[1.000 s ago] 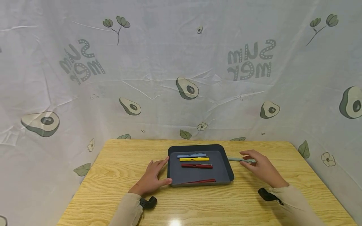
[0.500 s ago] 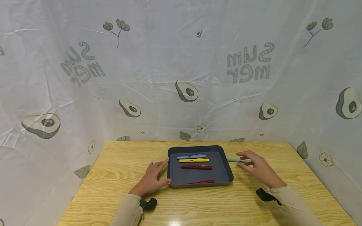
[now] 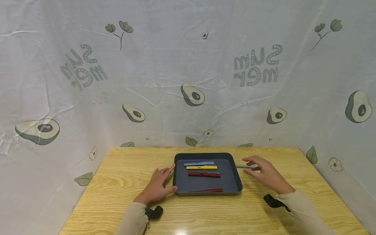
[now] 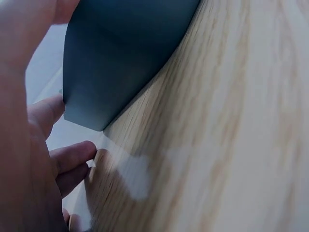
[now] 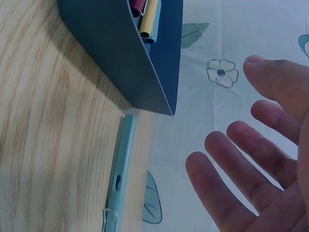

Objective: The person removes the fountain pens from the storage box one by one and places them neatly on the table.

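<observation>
A dark grey tray [image 3: 229, 173] lies on the table. Inside are a blue pen [image 3: 199, 163], a yellow pen [image 3: 201, 167], a dark red pen [image 3: 204, 174] and a red pen [image 3: 214, 190] along the near wall, partly hidden. My left hand [image 3: 157, 186] is spread at the tray's left side, its thumb and index fingertip touching it. Just right of the tray, a mint green pen [image 5: 121, 164] with a clip lies on the tabletop. Over that pen hovers my right hand [image 3: 265, 174], fingers apart and holding nothing; the right wrist view shows a gap between them.
The wooden table [image 3: 199, 212] extends around the tray on all sides. Behind and beside it hangs a pale curtain [image 3: 164, 65] printed with avocados and flowers. A black wrist camera [image 3: 154, 212] sits on the left wrist and another camera [image 3: 274, 201] on the right.
My right hand has shifted slightly left above the mint green pen, closer to the tray. The left hand, the tray and the pens stay in place.
</observation>
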Demonstrator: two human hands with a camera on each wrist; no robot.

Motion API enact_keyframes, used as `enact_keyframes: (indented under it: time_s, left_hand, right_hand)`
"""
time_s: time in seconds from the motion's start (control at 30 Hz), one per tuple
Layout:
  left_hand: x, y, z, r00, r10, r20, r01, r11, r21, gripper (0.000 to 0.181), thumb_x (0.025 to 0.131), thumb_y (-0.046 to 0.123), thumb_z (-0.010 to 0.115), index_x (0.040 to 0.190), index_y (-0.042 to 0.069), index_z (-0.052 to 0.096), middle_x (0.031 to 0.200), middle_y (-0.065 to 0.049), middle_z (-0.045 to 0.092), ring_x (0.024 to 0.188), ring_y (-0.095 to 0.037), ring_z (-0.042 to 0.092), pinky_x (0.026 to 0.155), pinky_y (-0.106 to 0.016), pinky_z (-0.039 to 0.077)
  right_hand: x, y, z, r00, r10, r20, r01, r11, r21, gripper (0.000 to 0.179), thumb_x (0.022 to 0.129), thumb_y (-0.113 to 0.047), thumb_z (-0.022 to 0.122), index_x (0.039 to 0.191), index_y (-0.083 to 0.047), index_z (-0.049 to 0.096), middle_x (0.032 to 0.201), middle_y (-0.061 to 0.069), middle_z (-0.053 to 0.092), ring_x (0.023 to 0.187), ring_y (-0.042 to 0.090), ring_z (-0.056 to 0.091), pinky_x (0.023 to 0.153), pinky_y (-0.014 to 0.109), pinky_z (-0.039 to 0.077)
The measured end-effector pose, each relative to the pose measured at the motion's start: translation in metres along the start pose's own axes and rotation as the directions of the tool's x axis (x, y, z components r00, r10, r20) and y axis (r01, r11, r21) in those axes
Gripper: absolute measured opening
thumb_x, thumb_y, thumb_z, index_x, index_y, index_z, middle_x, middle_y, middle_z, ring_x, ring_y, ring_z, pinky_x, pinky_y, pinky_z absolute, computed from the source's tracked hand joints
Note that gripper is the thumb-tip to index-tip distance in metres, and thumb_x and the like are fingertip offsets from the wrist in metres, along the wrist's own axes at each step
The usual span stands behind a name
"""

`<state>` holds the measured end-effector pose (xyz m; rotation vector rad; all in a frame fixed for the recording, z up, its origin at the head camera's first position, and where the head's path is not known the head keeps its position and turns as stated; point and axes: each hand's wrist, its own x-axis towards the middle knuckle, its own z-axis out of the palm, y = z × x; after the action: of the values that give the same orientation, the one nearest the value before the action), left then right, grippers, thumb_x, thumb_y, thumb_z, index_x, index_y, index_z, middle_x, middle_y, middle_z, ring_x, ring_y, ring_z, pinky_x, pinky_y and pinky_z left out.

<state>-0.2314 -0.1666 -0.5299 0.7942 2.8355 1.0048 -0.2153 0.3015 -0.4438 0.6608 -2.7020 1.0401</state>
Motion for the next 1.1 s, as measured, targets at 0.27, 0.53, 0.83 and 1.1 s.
enact_keyframes:
  time_s: [0.27,0.53,0.83,1.1]
  left_hand:
    - [-0.005,-0.003,-0.001,1.000,0.000,-0.025,0.000,1.000,-0.023,0.093,0.093,0.059,0.069,0.167,0.026,0.023,0.160,-0.011,0.042,0.148,-0.034,0.038,0.127,-0.062,0.001]
    - [-0.006,-0.001,-0.004,1.000,0.001,-0.009,-0.001,0.999,-0.034,0.092,0.093,0.056,0.070,0.167,0.026,0.024,0.161,-0.010,0.041,0.149,-0.034,0.037,0.127,-0.062,0.000]
    - [-0.003,0.000,-0.002,1.000,-0.025,-0.001,0.025,0.999,-0.046,0.093,0.091,0.059,0.071,0.166,0.028,0.026,0.162,-0.008,0.040,0.150,-0.034,0.036,0.128,-0.059,0.000]
    - [-0.001,0.001,0.002,1.000,0.001,-0.020,-0.002,0.999,-0.042,0.092,0.092,0.057,0.071,0.166,0.026,0.027,0.161,-0.007,0.043,0.149,-0.034,0.039,0.127,-0.060,0.002]
  right_hand:
    - [0.017,-0.011,0.016,0.998,0.038,0.051,-0.037,0.999,-0.020,0.042,0.098,-0.025,0.074,0.135,-0.008,0.065,0.130,0.011,0.066,0.111,0.033,0.067,0.090,0.049,0.060]
    - [0.031,-0.020,0.026,0.988,0.029,0.150,-0.035,0.999,0.036,0.040,0.097,-0.020,0.075,0.135,-0.009,0.065,0.130,0.016,0.065,0.110,0.033,0.067,0.091,0.050,0.060]
    - [0.047,-0.026,0.040,0.974,-0.030,0.222,0.028,1.000,0.012,0.037,0.096,-0.016,0.076,0.131,-0.007,0.067,0.126,0.016,0.067,0.107,0.033,0.066,0.089,0.054,0.058]
    - [0.056,-0.018,0.057,0.964,-0.044,0.261,0.059,0.997,-0.050,0.036,0.096,-0.018,0.076,0.128,-0.005,0.068,0.123,0.010,0.069,0.108,0.027,0.066,0.091,0.050,0.058]
